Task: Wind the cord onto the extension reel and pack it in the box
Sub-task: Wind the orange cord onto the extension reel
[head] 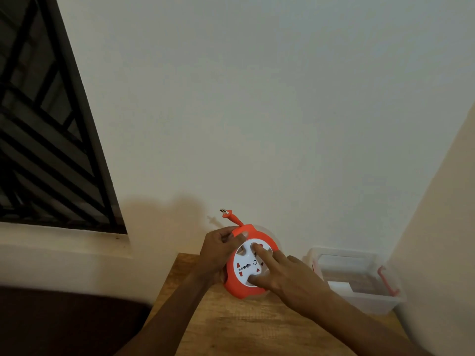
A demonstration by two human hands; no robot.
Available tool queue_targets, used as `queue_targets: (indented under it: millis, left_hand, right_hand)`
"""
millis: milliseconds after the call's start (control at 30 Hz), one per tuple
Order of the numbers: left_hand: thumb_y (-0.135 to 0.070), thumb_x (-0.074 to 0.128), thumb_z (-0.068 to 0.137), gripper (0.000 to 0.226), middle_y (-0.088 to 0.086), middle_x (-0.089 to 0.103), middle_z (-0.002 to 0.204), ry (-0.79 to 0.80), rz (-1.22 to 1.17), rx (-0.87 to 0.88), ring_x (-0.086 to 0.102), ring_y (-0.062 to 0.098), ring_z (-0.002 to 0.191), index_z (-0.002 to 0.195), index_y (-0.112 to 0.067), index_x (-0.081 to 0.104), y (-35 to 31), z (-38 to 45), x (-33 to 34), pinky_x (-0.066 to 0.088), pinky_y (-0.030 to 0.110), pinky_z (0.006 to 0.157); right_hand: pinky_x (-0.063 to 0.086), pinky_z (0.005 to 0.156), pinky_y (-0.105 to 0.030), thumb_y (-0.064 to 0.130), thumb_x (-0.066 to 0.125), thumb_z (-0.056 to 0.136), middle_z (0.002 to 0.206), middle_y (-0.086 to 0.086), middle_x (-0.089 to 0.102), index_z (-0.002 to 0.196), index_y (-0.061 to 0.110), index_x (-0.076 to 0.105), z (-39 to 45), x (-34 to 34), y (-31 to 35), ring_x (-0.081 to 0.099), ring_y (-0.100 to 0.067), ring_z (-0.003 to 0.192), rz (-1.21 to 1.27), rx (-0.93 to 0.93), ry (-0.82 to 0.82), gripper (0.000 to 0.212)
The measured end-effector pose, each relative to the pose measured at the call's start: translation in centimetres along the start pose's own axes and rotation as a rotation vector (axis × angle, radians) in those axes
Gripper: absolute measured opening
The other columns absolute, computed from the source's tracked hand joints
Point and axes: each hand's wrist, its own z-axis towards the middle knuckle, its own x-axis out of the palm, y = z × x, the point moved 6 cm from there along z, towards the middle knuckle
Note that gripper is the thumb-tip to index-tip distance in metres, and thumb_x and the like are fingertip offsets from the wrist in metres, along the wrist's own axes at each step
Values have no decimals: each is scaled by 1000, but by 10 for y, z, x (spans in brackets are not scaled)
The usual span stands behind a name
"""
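Fingers (259, 253) of the right hand (290, 281) are spread and press on the white socket face of the orange reel (244, 268), thumb at its lower edge. The left hand (218, 250) grips the reel's rim near the worktop's (231, 327) far edge. Only the plug (227, 214) sticks out, so winding looks nearly done; packing into the clear box (359, 281) at the right edge remains. No readable writing.

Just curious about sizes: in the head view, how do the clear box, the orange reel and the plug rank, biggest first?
1. clear box, though the reel sits nearer the camera
2. orange reel
3. plug, clearly smallest
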Motion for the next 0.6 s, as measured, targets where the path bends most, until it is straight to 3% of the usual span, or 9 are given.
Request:
queue_targets:
  millis: [133,300,400,467,600]
  left_hand:
    - [-30,76,92,13,2,83,99,55,30,-5,81,26,86,104,-26,80,0,4,1,67,40,75]
    - [-30,75,93,12,-4,84,98,118,108,12,81,19,84,104,-31,78,-1,5,10,65,30,71]
    - [-33,74,93,12,-20,81,90,153,232,48,79,7,82,101,-42,74,-5,5,16,60,17,67]
    - [-35,75,92,14,-31,77,84,167,248,47,78,3,81,105,-40,74,-6,5,21,59,14,66]
    - [-38,75,91,15,-23,79,94,144,182,22,79,7,85,106,-40,73,-3,5,21,61,19,70]
  right_hand:
    - [52,91,-47,43,78,78,149,-11,40,127,36,50,6,4,5,50,-33,123,-142,-81,-27,57]
    - [43,101,-54,39,75,82,157,-9,27,131,36,47,11,13,6,40,-38,132,-172,-80,34,57]
    - [45,97,-54,43,79,76,150,-13,39,127,35,55,10,15,9,47,-40,125,-257,-65,48,56]
    - [45,97,-55,46,78,76,146,-15,44,126,31,57,11,18,11,51,-42,121,-295,-52,49,56]
    - [46,97,-56,47,77,77,141,-18,50,123,25,63,14,18,16,58,-43,114,-316,10,31,53]
